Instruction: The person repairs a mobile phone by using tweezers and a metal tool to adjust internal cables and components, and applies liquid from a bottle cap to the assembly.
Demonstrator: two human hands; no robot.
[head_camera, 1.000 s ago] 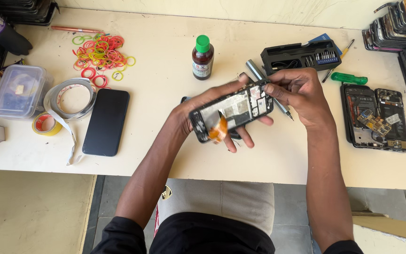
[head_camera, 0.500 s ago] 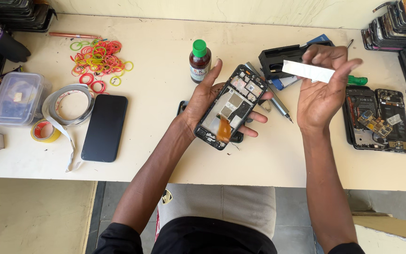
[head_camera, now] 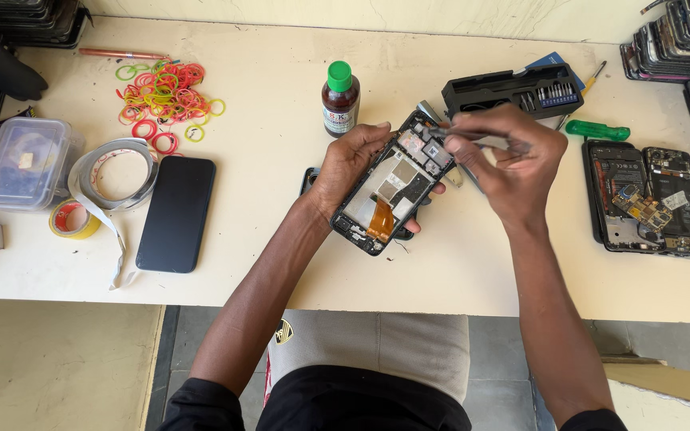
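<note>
While left hand [head_camera: 351, 164] grips opened phone [head_camera: 393, 185], right hand [head_camera: 505, 156] pinches tool [head_camera: 473, 140]; bottle [head_camera: 339, 100] behind.

A: What does the opened phone [head_camera: 393, 187] look like?

B: A black frame with its back off, insides facing up: grey shields, small boards, an orange flex cable near its lower end. It is tilted, held above the worktop [head_camera: 281, 199], just right of the green-capped bottle [head_camera: 339, 100].

A: And the tool?

B: A thin grey tool [head_camera: 473, 140], tip on the phone's upper end, further right of that bottle.
</note>
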